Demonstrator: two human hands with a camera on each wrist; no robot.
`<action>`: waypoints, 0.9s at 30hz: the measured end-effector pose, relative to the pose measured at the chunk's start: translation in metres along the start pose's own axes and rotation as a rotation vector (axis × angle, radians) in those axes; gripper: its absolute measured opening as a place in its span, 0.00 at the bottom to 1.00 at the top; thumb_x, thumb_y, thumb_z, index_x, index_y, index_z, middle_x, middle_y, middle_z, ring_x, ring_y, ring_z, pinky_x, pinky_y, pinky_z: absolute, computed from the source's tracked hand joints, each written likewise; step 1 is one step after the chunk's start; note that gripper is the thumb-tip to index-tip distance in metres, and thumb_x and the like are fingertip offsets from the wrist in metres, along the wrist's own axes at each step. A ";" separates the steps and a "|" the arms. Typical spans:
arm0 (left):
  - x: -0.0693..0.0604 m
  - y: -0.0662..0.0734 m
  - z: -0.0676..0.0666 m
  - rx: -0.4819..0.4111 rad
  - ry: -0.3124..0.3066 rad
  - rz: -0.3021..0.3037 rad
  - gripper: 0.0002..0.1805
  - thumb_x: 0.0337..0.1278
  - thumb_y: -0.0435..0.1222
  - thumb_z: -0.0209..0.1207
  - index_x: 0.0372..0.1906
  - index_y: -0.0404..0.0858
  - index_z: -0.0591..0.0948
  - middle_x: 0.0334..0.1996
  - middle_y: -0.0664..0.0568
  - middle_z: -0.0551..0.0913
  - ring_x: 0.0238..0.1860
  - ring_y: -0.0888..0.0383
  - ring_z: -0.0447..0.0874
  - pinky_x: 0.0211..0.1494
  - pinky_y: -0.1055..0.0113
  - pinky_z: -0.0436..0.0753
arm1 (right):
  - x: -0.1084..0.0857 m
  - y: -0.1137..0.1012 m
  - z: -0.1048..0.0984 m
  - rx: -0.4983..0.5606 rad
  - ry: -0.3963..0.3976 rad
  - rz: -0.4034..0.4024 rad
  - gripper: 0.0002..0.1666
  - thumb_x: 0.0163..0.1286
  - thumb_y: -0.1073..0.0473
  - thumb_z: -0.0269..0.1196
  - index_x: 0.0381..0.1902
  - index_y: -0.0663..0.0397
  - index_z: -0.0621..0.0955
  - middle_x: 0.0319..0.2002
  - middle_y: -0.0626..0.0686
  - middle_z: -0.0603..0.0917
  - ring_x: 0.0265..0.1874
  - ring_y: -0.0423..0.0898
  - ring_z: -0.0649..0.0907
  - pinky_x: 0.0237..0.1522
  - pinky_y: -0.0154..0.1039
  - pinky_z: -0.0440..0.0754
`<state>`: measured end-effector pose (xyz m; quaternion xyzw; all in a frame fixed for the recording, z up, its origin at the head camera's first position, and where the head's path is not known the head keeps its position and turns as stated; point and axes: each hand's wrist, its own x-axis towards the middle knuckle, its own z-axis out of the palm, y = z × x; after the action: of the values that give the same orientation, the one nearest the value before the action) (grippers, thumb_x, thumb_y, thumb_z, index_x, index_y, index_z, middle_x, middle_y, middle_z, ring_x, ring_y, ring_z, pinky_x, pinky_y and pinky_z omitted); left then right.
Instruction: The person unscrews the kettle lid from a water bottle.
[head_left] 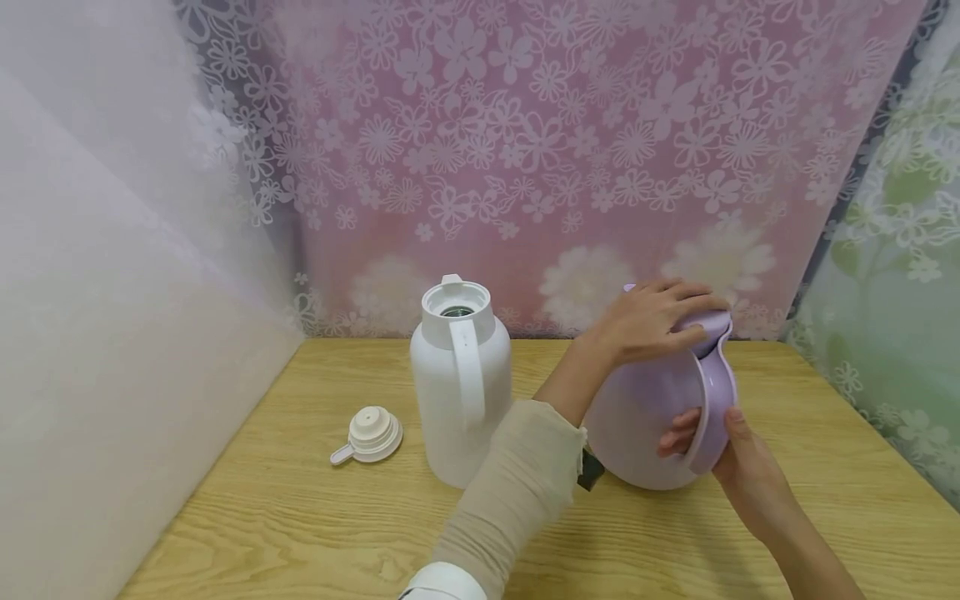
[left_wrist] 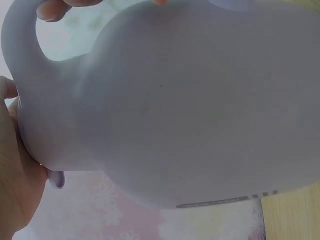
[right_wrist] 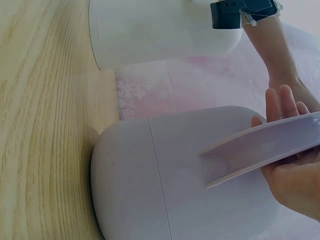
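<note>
A pale purple vacuum jug [head_left: 637, 417] stands on the table at the right. My left hand [head_left: 660, 321] lies over its top and grips the purple lid [head_left: 705, 329] between fingers and thumb. Low on the jug's side, my right hand [head_left: 750, 475] holds the purple handle [head_left: 716, 408], its fingers passed through the loop. The jug's body [left_wrist: 190, 105] fills most of the left wrist view. From the right wrist, the handle [right_wrist: 265, 147] shows with the right hand's fingers behind it.
Left of the purple jug, a white vacuum jug [head_left: 461, 392] stands upright with its mouth uncovered. Its white stopper [head_left: 372, 429], with a small tab, lies on the wooden table [head_left: 300, 517]. Flowered curtains [head_left: 525, 150] hang behind and at the sides. A dark camera [head_left: 590, 471] is strapped to my left wrist.
</note>
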<state>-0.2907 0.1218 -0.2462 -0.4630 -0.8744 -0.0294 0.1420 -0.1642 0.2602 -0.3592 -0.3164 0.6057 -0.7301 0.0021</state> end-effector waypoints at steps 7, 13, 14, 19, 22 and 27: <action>-0.001 0.008 0.002 0.036 -0.016 -0.069 0.26 0.66 0.58 0.35 0.68 0.66 0.57 0.68 0.67 0.53 0.67 0.65 0.45 0.66 0.66 0.50 | -0.001 0.000 0.000 0.021 0.002 0.005 0.33 0.76 0.54 0.20 0.50 0.56 0.74 0.42 0.51 0.82 0.42 0.46 0.81 0.48 0.35 0.73; 0.003 0.028 0.001 0.135 -0.067 -0.240 0.26 0.65 0.60 0.27 0.68 0.70 0.51 0.68 0.69 0.50 0.68 0.62 0.44 0.66 0.64 0.47 | -0.001 -0.002 0.000 0.007 0.007 0.005 0.33 0.76 0.54 0.21 0.49 0.54 0.74 0.42 0.51 0.82 0.42 0.45 0.81 0.47 0.35 0.74; 0.004 0.031 0.000 0.146 -0.079 -0.268 0.26 0.65 0.61 0.25 0.68 0.71 0.50 0.68 0.69 0.49 0.68 0.61 0.44 0.66 0.63 0.48 | -0.001 -0.003 -0.001 0.005 0.011 0.010 0.33 0.76 0.54 0.21 0.49 0.54 0.74 0.42 0.51 0.82 0.42 0.45 0.81 0.47 0.35 0.74; 0.011 0.045 -0.002 0.159 -0.108 -0.387 0.28 0.62 0.64 0.24 0.68 0.72 0.48 0.67 0.68 0.51 0.67 0.58 0.45 0.65 0.58 0.50 | -0.002 -0.004 -0.002 -0.019 0.020 0.009 0.32 0.76 0.53 0.22 0.49 0.53 0.75 0.41 0.50 0.82 0.42 0.44 0.81 0.47 0.35 0.74; 0.016 0.051 -0.003 0.154 -0.102 -0.461 0.29 0.59 0.67 0.26 0.67 0.74 0.51 0.65 0.67 0.53 0.66 0.58 0.47 0.63 0.58 0.52 | -0.002 -0.004 -0.001 -0.041 0.030 0.008 0.32 0.76 0.53 0.22 0.48 0.53 0.75 0.41 0.50 0.82 0.42 0.44 0.81 0.46 0.35 0.74; 0.023 0.064 -0.006 0.220 -0.108 -0.574 0.29 0.55 0.69 0.30 0.63 0.74 0.58 0.60 0.66 0.59 0.60 0.59 0.55 0.58 0.57 0.58 | -0.003 -0.002 -0.001 -0.036 0.033 0.012 0.32 0.76 0.52 0.22 0.47 0.53 0.75 0.40 0.50 0.82 0.41 0.45 0.81 0.45 0.35 0.75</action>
<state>-0.2491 0.1758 -0.2394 -0.1797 -0.9737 0.0514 0.1305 -0.1614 0.2630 -0.3586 -0.3004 0.6205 -0.7243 -0.0091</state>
